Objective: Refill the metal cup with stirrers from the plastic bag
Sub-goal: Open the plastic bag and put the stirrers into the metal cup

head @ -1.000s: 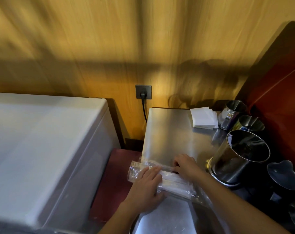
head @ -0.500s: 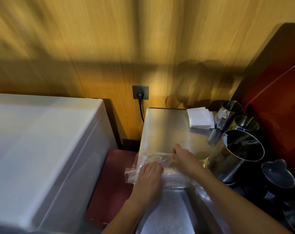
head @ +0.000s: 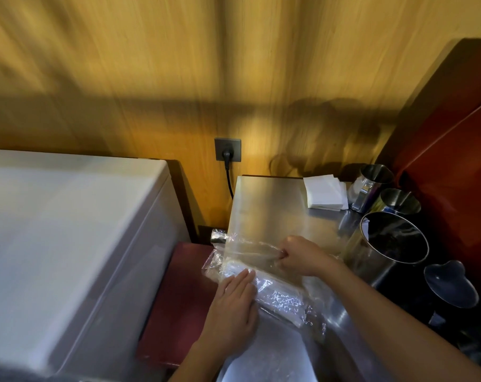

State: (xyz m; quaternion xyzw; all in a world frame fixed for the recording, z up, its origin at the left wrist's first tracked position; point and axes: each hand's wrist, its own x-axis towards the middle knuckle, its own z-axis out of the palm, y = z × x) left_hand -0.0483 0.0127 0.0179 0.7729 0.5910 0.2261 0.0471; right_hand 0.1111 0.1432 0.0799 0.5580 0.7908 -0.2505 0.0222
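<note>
Low in frame, the left hand [head: 233, 307] should keep pressing the bag [head: 264, 274] flat on the bench [head: 272, 205] while the right hand [head: 302, 256], pinching its film, opens it gently.

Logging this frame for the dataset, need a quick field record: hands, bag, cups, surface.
left hand: flat, palm down, pressing the plastic bag
right hand: fingers pinching the bag's film
plastic bag: clear, lying on the steel counter, pale stirrers inside
steel counter: bare behind the bag
large metal cup: right of the bag, tilted in view, contents unclear
napkin stack: white, at the counter's rear
</note>
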